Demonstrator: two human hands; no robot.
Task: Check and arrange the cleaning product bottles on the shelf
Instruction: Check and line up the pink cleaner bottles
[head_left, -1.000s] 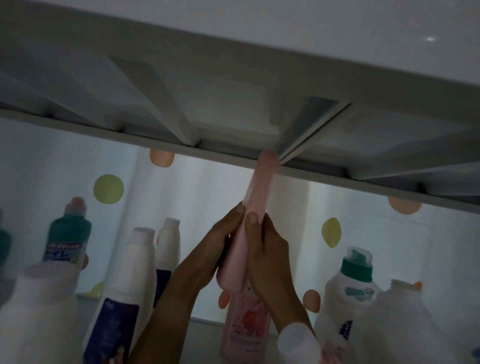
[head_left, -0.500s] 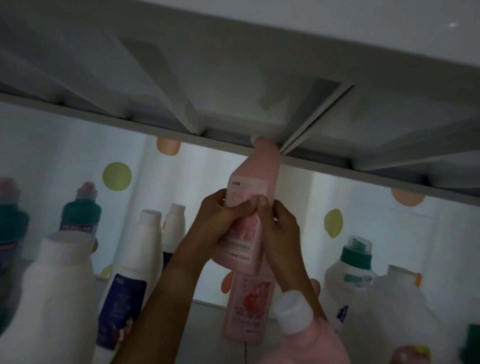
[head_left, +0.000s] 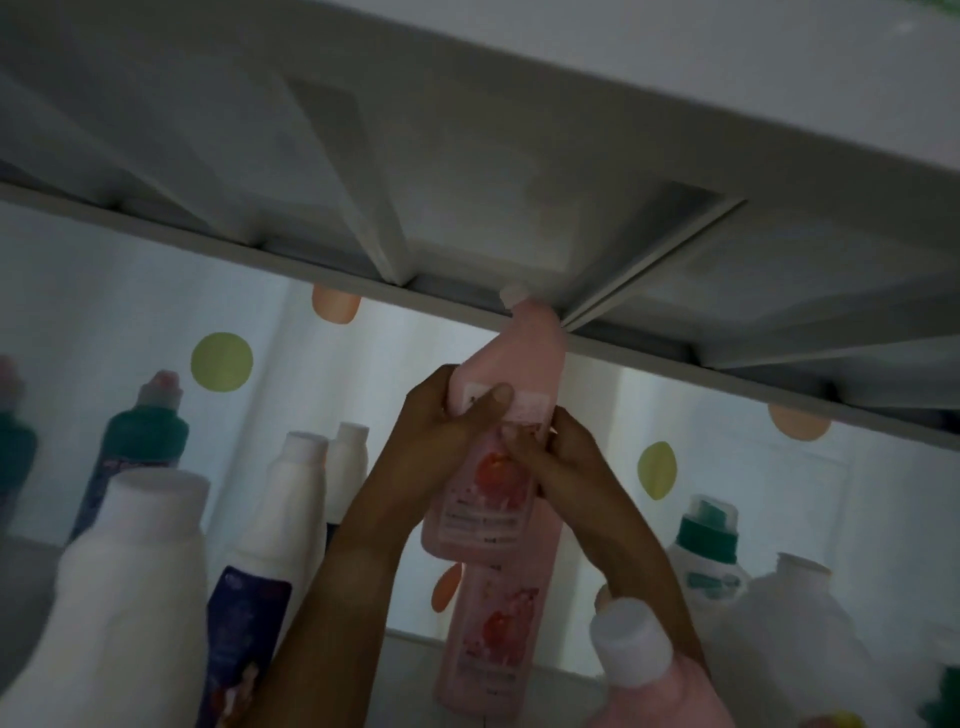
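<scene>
Both hands, left (head_left: 447, 431) and right (head_left: 566, 467), grip the pink bottle (head_left: 511, 415) from either side. It's nearly upright, cap grazing the upper shelf (head_left: 467, 208), so lower before shelving.

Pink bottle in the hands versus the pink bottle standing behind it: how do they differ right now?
The held pink bottle is lifted, its white cap up by the underside of the upper shelf; the standing pink bottle sits low on the shelf. The held one is gripped by the left hand and right hand; the standing one is untouched. The held one hides the standing one's top. Both are pink with similar red-flowered labels.
</scene>
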